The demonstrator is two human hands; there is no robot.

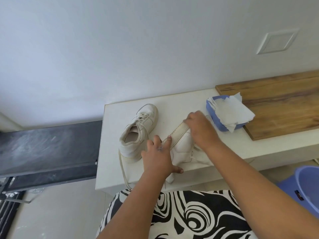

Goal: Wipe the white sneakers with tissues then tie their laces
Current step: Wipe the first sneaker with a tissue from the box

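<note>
One white sneaker (182,144) lies tipped on its side on the white table (114,152), sole facing left, its laces loose and trailing toward the front edge. My left hand (158,156) holds its heel end, fingers along the sole and thumb under the heel. My right hand (201,129) is curled over the toe; what lies under the palm is hidden. The second white sneaker (139,131) stands upright to the left, untied, with one lace hanging over the table's front edge. A blue tissue box (214,116) with white tissues (231,112) spilling out sits just right of my right hand.
A wooden board (279,104) lies on the table's right part, partly under the tissue box. A blue plastic bucket (307,185) stands on the floor at the lower right. A dark panel (46,149) lies left of the table. Black-and-white patterned fabric (189,216) covers my lap.
</note>
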